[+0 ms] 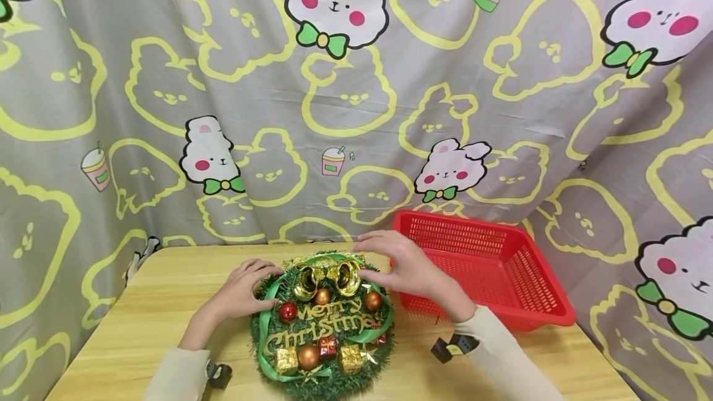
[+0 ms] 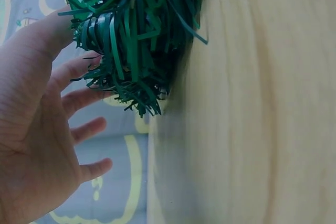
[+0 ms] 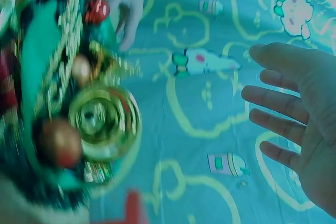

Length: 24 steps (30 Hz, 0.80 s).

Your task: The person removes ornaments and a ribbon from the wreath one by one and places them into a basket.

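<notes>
A green tinsel Christmas wreath lies on the wooden table, with gold "Merry Christmas" lettering, baubles and small gift boxes on it. Two gold bells sit at its far side. My left hand is at the wreath's left edge, thumb over the rim and fingers spread; in the left wrist view the tinsel overlaps its thumb and fingertips. Above the wreath's far right side is my right hand, fingers extended and holding nothing. The right wrist view shows a gap between this hand and the bell.
A red plastic basket with perforated sides stands right of the wreath, close to the right forearm. Behind the table hangs a grey curtain with cartoon prints. Both wrists wear small black devices.
</notes>
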{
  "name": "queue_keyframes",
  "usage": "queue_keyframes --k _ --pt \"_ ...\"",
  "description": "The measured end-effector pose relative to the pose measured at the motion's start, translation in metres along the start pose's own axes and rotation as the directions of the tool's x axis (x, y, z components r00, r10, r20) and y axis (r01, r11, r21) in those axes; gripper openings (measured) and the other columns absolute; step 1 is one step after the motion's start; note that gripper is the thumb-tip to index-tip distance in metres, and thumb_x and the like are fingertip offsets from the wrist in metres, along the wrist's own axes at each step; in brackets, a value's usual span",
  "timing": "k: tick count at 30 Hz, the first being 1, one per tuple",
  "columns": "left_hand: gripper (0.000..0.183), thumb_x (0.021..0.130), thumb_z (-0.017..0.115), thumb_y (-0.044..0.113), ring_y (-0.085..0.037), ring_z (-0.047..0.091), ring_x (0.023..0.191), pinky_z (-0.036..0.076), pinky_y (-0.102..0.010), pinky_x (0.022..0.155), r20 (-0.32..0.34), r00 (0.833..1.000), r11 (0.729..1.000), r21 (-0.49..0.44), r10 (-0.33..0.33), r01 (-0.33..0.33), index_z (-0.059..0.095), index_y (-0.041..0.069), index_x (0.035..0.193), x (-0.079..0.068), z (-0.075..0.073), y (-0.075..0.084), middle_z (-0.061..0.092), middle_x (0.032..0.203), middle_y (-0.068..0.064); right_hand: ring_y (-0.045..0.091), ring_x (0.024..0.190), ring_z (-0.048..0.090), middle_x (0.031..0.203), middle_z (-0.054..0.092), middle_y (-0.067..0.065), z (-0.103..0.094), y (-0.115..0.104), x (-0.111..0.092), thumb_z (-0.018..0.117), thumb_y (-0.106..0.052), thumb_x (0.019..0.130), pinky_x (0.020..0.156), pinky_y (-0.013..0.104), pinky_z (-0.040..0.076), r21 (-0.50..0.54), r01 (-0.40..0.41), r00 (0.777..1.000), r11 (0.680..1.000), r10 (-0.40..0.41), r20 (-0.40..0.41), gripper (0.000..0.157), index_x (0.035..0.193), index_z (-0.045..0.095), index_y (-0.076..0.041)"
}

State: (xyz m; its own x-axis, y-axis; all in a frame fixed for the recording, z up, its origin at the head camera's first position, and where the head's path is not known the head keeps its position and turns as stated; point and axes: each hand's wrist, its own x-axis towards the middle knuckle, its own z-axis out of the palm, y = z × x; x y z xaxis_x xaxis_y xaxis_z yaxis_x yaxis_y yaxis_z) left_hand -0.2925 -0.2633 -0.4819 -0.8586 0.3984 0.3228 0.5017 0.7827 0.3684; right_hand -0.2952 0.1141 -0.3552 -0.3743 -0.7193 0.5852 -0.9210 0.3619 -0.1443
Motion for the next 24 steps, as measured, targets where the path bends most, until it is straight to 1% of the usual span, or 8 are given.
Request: queue_keyframes --k 4,10,15,19,21,24 --pt "0.061 0.080 0.083 0.035 -0.047 0.048 0.133 0.035 -0.075 0.105 -0.002 1.000 1.000 0.001 0.009 -0.009 0.065 0.015 0.135 0.000 0.000 0.002 0.060 0.139 -0.018 0.022 0.124 0.064 0.125 0.073 0.002 0.015 -0.012 -0.002 0.081 -0.028 0.088 0.107 0.043 0.051 0.076 -0.009 1.000 0.997 0.007 0.026 0.038 0.122 0.073 -0.015" --pt "0.060 0.080 0.084 0.034 -0.045 0.048 0.133 0.035 -0.074 0.105 0.002 1.000 1.000 0.002 0.010 -0.010 0.065 0.015 0.134 0.003 0.000 0.002 0.060 0.139 -0.017 0.022 0.124 0.064 0.123 0.073 -0.001 0.041 -0.021 -0.004 0.082 -0.028 0.087 0.107 0.037 0.051 0.161 0.028 0.999 0.987 -0.035 0.040 0.039 0.122 0.072 -0.015" --pt "0.057 0.079 0.085 0.032 -0.046 0.048 0.132 0.035 -0.074 0.105 0.010 1.000 1.000 -0.009 0.017 -0.017 0.067 0.015 0.130 0.009 -0.003 0.004 0.061 0.137 -0.017 0.019 0.124 0.063 0.121 0.074 -0.005 0.059 -0.030 -0.006 0.081 -0.031 0.088 0.107 0.035 0.051 0.158 0.074 0.992 0.985 -0.089 0.085 0.039 0.123 0.072 -0.016" --pt "0.054 0.078 0.086 0.032 -0.046 0.048 0.132 0.035 -0.073 0.105 0.050 0.999 1.000 -0.009 -0.006 0.006 0.068 0.016 0.127 0.012 -0.009 0.006 0.060 0.138 -0.018 0.019 0.123 0.064 0.122 0.074 -0.005 0.071 -0.037 -0.007 0.081 -0.033 0.088 0.108 0.030 0.049 0.158 0.113 0.983 0.981 -0.134 0.125 0.040 0.123 0.072 -0.016" --pt "0.053 0.078 0.086 0.032 -0.046 0.048 0.131 0.036 -0.073 0.105 0.066 0.998 1.000 -0.007 -0.011 0.011 0.068 0.017 0.125 0.014 -0.010 0.006 0.060 0.139 -0.019 0.018 0.123 0.064 0.122 0.074 -0.005 0.076 -0.040 -0.008 0.081 -0.035 0.088 0.109 0.029 0.048 0.142 0.137 0.978 0.980 -0.157 0.135 0.041 0.123 0.072 -0.015" --pt "0.051 0.077 0.087 0.034 -0.046 0.048 0.131 0.037 -0.073 0.105 0.082 0.997 1.000 -0.009 -0.011 0.012 0.069 0.018 0.122 0.017 -0.012 0.007 0.059 0.139 -0.019 0.017 0.125 0.063 0.123 0.073 -0.005 0.081 -0.044 -0.009 0.081 -0.038 0.087 0.112 0.029 0.046 0.131 0.145 0.972 0.981 -0.166 0.164 0.043 0.123 0.072 -0.016"
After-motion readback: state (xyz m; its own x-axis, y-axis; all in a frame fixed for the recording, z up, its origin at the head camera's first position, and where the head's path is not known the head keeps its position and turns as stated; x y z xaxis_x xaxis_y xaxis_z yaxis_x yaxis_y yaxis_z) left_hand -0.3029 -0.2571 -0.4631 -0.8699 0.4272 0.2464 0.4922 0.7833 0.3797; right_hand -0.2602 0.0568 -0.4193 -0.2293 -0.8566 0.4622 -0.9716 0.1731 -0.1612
